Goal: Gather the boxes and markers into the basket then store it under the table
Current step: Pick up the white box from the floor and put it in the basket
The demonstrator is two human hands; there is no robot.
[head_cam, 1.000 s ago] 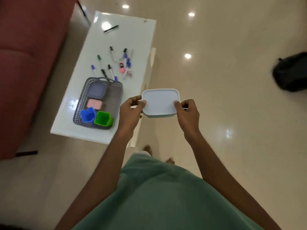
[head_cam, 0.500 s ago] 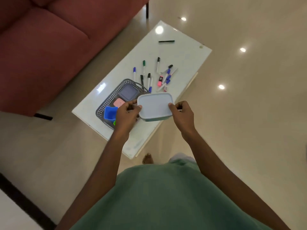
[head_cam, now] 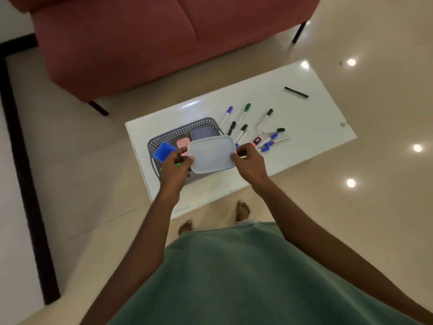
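The person wears a loose garment (head_cam: 246, 277) of muted sage green, one flat colour throughout, its soft cloth lying in broad, shallow folds. The left arm (head_cam: 150, 231) and right arm (head_cam: 316, 219) come out from the garment's sides uncovered as far as the wrist; where any sleeve ends cannot be seen. The left grip (head_cam: 174, 165) and right grip (head_cam: 249, 164) are bare. Past the garment's far hem are a bare left foot (head_cam: 185, 226) and right foot (head_cam: 243, 209). A pale sliver of cloth (head_cam: 246, 222) lies between that hem and the right foot.
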